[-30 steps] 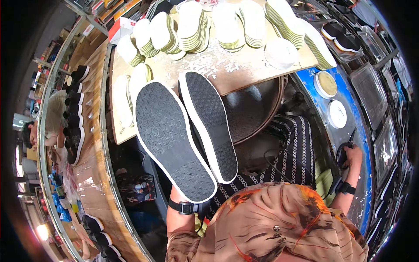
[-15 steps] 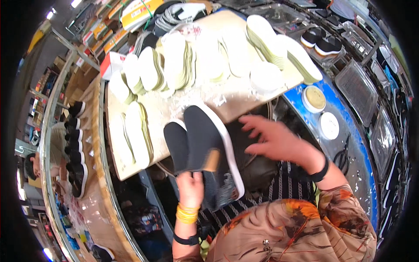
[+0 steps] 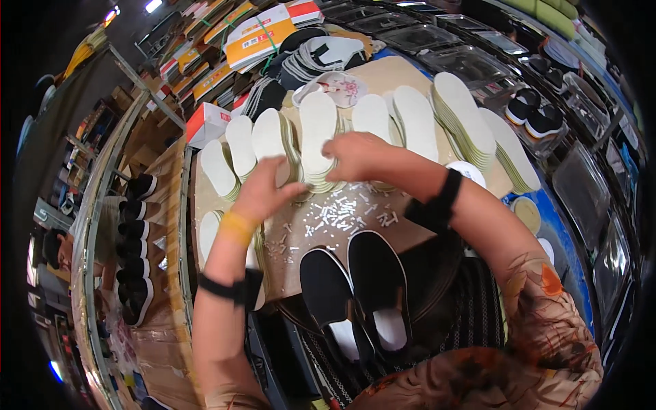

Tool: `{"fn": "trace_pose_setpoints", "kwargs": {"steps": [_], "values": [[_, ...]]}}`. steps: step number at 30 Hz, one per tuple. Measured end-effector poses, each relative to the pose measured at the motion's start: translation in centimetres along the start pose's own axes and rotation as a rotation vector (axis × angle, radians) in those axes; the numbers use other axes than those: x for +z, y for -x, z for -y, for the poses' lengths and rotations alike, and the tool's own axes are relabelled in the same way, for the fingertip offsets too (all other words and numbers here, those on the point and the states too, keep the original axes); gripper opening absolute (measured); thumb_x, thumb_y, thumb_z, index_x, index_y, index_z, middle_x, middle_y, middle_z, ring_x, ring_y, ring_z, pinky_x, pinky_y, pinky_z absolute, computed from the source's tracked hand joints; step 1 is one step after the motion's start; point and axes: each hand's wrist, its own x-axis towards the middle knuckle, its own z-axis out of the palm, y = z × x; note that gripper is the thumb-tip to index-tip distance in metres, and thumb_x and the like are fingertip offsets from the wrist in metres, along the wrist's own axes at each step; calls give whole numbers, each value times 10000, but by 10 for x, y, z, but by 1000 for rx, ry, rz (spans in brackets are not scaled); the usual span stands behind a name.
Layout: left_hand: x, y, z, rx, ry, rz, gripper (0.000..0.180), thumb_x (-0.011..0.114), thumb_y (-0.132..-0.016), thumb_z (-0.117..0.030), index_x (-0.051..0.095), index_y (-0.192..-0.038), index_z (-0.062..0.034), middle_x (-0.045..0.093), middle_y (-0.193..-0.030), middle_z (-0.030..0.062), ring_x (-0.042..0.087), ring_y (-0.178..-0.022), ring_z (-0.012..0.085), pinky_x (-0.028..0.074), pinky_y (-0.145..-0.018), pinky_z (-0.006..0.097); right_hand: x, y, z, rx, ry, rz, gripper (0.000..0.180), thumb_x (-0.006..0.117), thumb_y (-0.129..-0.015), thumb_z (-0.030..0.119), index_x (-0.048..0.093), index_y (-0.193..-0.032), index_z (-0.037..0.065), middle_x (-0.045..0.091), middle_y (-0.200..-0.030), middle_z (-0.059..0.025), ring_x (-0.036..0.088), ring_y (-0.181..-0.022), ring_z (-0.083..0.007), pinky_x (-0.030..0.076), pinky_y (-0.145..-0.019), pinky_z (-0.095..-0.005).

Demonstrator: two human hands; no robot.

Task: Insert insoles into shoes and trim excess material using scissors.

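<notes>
A pair of black slip-on shoes (image 3: 377,273) rests toes-away on my lap, with pale insides showing at the heels. Several stacks of white insoles stand along the work board (image 3: 287,260). At the middle insole stack (image 3: 318,130), my right hand (image 3: 355,158) reaches over the right edge, its thumb and fingers apart against the stack. My left hand (image 3: 263,190) is at the near end of the neighbouring insole stack (image 3: 268,133), thumb spread from the fingers and nothing in it. Small white pieces (image 3: 342,213) lie scattered on the board between my hands and the shoes.
A floral dish (image 3: 345,89) and a pile of black-and-white shoe parts (image 3: 321,58) sit behind the stacks. Round tubs (image 3: 526,213) stand on the blue surface at right. A rack at left holds black shoes (image 3: 134,266); a person (image 3: 65,249) is beyond it.
The pair of shoes has gone from my left hand down onto my lap, toes away from me. Both hands have moved forward to the insole stacks.
</notes>
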Motion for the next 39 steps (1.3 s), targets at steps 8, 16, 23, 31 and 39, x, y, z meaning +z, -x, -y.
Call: {"fn": "trace_pose_setpoints", "kwargs": {"steps": [8,16,23,31,39], "values": [[17,-53,67,-173,-117,343,781,776,-567,-426,512,-1154,17,512,-1135,206,524,-1043,331,422,-904,348,48,-56,-12,-303,386,-32,181,597,-658,220,660,-737,70,626,-662,-112,617,-659,-308,491,-592,-395],[-21,-16,41,-225,-279,-306,252,501,-831,-220,601,-952,-22,595,-888,227,564,-863,390,447,-789,433,16,-22,31,-274,362,-347,128,498,-759,84,603,-810,31,613,-745,-142,618,-715,-306,494,-596,-378],[-102,187,-21,-362,402,-678,230,496,-908,-178,584,-954,30,523,-738,-19,437,-627,34,359,-520,184,-126,183,8,170,-695,-712,245,494,-815,15,604,-1035,10,637,-902,-77,577,-757,-84,476,-624,-213],[-96,353,-93,-623,1006,-417,174,550,-853,-156,525,-742,-24,556,-681,2,482,-582,40,379,-531,181,-132,320,39,768,-915,-344,220,526,-756,-24,609,-958,-53,638,-788,-104,578,-516,-122,465,-473,-199],[1,360,-219,-40,53,-23,226,558,-833,-142,537,-1015,-10,600,-937,139,617,-667,268,490,-562,329,-39,334,160,-696,190,-29,293,566,-690,151,566,-938,-6,577,-921,-100,590,-825,-192,504,-670,-263]]}}
